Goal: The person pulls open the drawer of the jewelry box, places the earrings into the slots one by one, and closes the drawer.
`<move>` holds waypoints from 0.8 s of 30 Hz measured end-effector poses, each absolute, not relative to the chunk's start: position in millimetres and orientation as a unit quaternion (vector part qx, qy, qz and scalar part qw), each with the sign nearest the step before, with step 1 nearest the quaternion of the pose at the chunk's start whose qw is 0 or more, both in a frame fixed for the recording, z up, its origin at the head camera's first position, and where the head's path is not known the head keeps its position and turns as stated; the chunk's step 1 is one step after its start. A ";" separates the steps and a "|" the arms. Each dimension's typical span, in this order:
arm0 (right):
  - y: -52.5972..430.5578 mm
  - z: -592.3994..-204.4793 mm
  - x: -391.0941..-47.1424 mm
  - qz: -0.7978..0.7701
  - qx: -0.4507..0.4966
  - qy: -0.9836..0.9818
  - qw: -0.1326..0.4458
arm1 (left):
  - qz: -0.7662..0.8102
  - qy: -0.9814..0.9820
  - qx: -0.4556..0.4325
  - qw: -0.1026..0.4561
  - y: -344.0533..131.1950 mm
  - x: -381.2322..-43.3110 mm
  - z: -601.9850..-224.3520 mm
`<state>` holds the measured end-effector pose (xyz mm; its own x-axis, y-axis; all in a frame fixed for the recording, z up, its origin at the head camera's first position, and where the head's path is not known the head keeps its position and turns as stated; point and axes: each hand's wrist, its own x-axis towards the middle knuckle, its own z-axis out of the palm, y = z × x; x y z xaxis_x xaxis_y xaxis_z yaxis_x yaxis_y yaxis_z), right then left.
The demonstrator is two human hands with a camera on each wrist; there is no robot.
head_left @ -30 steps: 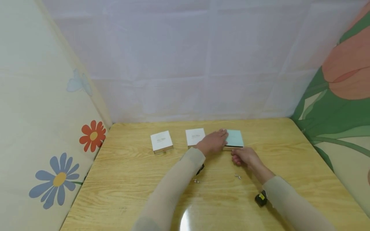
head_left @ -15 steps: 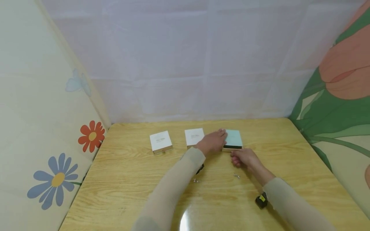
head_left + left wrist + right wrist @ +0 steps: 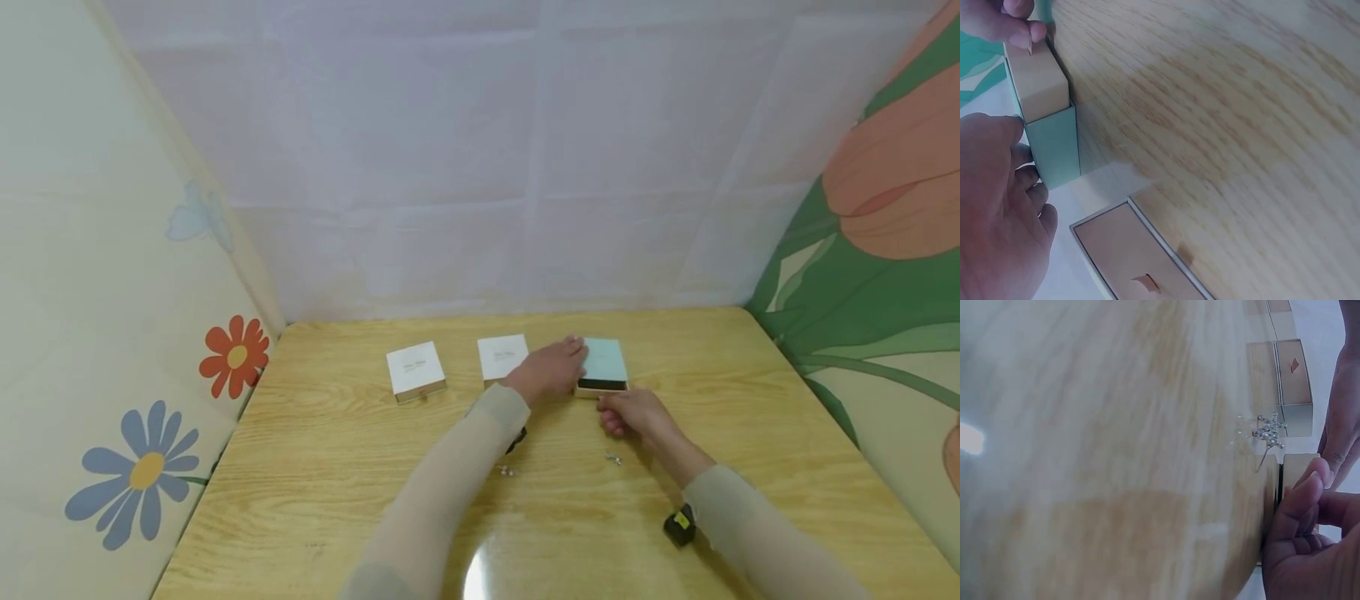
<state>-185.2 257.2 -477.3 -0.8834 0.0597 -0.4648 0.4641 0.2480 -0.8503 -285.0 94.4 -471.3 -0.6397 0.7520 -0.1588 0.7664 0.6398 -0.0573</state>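
Observation:
A mint-green drawer box point(image 3: 604, 358) stands at the back of the table, right of the middle. Its pale drawer point(image 3: 1038, 84) is partly pulled out toward me, and a dark strip of its inside shows in the head view. My left hand point(image 3: 553, 367) rests on the box's left part with fingers extended over it. At the drawer's front, my right hand point(image 3: 633, 410) pinches the small pull tab point(image 3: 1030, 47) between thumb and forefinger, its other fingers curled. Nearer me lie two small silver trinkets, one on the right point(image 3: 615, 459) and another point(image 3: 506, 471) beside my left forearm.
Two white drawer boxes stand left of the mint one: a middle box point(image 3: 502, 357), partly behind my left hand, and a far-left box point(image 3: 414, 367). Both appear closed. The wooden table point(image 3: 322, 467) meets a white cloth backdrop point(image 3: 420, 167) behind.
The drawer has slid further out of the mint box toward me, and the dark strip has widened. My right hand has come slightly nearer with it; my left hand has stayed on the box.

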 end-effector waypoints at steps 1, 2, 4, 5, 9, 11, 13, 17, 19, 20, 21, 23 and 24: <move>257.3 -477.4 -184.5 -0.589 0.170 0.772 0.171 | -0.061 0.903 0.422 0.060 94.1 -284.8 -471.0; 257.3 -477.6 -183.8 -0.588 0.171 0.772 0.169 | -0.062 0.901 0.425 0.058 93.5 -284.6 -470.8; 257.8 -477.9 -182.4 -0.589 0.167 0.772 0.170 | -0.068 0.899 0.431 0.050 92.3 -284.7 -470.3; 258.0 -478.0 -181.9 -0.589 0.168 0.772 0.170 | -0.069 0.898 0.432 0.048 91.3 -284.8 -470.2; 258.7 -477.6 -180.7 -0.588 0.168 0.772 0.172 | -0.053 0.899 0.431 0.048 87.5 -287.7 -470.8; 258.3 -477.1 -180.1 -0.587 0.169 0.773 0.172 | -0.035 0.901 0.428 0.057 85.7 -289.1 -470.9; 258.1 -477.0 -179.5 -0.584 0.167 0.775 0.173 | -0.025 0.901 0.429 0.061 85.0 -290.6 -471.2; 257.5 -477.7 -178.2 -0.584 0.163 0.776 0.170 | -0.021 0.899 0.434 0.061 83.6 -292.8 -471.8; 257.2 -477.6 -177.6 -0.584 0.163 0.777 0.169 | -0.020 0.898 0.436 0.063 82.5 -293.8 -471.7; 257.1 -477.5 -177.4 -0.585 0.164 0.777 0.168 | -0.018 0.897 0.437 0.063 82.2 -294.3 -471.4; 256.9 -477.4 -177.2 -0.584 0.164 0.777 0.167 | -0.016 0.897 0.436 0.065 81.6 -294.4 -471.0; 256.9 -477.5 -177.1 -0.584 0.165 0.777 0.168 | -0.013 0.898 0.434 0.069 80.9 -294.5 -470.1; 256.9 -477.5 -177.2 -0.584 0.166 0.777 0.168 | -0.013 0.898 0.434 0.071 80.5 -294.5 -469.8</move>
